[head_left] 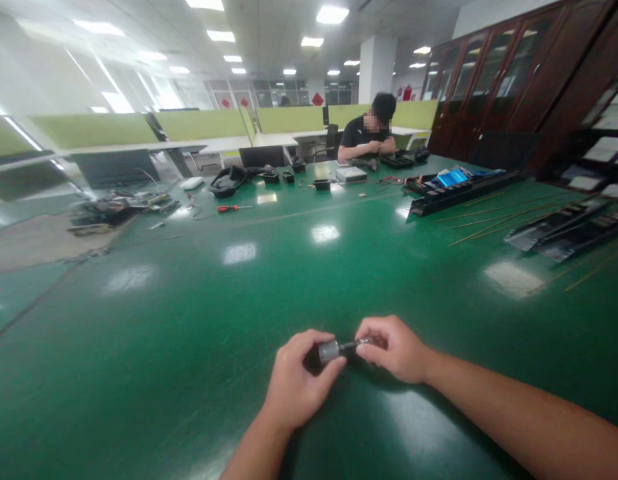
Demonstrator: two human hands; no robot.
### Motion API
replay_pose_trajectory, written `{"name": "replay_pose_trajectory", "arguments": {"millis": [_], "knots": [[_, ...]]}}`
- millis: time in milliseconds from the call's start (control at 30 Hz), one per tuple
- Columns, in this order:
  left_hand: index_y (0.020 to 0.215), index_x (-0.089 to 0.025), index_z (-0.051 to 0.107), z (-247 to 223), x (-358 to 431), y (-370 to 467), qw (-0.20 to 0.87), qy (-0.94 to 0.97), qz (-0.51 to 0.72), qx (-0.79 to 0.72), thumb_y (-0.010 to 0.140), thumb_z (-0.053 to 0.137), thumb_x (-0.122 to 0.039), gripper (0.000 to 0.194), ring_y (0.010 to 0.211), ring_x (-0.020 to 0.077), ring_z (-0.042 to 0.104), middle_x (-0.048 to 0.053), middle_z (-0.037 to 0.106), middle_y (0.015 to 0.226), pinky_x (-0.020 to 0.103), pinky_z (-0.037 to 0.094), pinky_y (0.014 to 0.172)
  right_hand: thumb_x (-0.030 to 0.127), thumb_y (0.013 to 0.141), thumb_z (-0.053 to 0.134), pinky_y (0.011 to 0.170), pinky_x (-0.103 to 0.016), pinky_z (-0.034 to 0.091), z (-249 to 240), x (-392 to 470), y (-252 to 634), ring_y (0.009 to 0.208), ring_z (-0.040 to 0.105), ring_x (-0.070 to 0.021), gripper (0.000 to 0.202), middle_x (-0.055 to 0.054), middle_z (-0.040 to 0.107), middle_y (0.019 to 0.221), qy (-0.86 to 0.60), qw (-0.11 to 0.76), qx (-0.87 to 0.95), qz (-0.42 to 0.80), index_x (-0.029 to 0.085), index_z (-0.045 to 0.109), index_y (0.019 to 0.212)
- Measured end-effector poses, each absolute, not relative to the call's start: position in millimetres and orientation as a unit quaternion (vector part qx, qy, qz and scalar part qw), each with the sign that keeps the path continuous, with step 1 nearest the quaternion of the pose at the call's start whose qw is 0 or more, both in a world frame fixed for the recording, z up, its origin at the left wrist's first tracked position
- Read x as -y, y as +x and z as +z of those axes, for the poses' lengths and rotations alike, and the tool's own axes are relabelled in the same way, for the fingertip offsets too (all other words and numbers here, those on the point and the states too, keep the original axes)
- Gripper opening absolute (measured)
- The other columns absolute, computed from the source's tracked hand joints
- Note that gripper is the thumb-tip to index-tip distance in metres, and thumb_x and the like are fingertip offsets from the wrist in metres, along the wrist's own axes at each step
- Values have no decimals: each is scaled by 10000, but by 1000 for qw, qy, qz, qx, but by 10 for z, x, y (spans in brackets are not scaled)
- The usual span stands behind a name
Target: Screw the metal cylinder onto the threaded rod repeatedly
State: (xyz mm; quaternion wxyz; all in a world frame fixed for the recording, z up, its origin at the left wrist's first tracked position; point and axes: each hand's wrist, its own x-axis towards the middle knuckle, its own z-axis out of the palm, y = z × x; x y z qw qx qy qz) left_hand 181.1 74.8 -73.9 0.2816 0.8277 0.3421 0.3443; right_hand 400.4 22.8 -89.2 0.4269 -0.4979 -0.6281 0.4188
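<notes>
My left hand grips a small grey metal cylinder between thumb and fingers; it looks like a small motor. A thin dark shaft sticks out of the cylinder's right end. At the far end of that shaft, my right hand pinches a small shiny metal piece, mostly covered by the fingers. Whether this piece is joined to the shaft or only touches it, I cannot tell. Both hands are low over the green tabletop, close to the near side.
A screwdriver with a red handle lies further back, near small black boxes and a white box. Black metal channels and thin rods occupy the right. Piled parts lie left. A person sits opposite.
</notes>
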Motion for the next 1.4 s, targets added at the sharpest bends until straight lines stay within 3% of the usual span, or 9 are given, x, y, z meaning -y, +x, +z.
{"name": "replay_pose_trajectory", "arguments": {"millis": [367, 900, 1400], "knots": [[928, -195, 676, -794, -800, 1863, 290, 825, 350, -337, 776, 754, -327, 216, 768, 209, 672, 33, 716, 861, 318, 498, 707, 270, 840, 638, 499, -222, 346, -892, -226, 4042, 508, 496, -117, 117, 24, 569, 579, -509, 424, 648, 376, 157, 647, 813], [889, -177, 685, -702, -761, 1852, 291, 812, 353, -363, 754, 765, -356, 237, 746, 204, 663, 31, 711, 822, 311, 483, 701, 287, 833, 631, 470, -220, 396, -943, -287, 4046, 468, 527, -113, 131, 7, 620, 611, -483, 454, 580, 473, 160, 606, 819], [884, -176, 684, -683, -752, 1837, 303, 805, 361, -362, 752, 764, -352, 234, 733, 195, 660, 33, 715, 819, 298, 490, 695, 284, 842, 635, 469, -212, 395, -965, -295, 4068, 465, 526, -102, 134, 18, 617, 613, -473, 453, 576, 489, 156, 595, 837]]}}
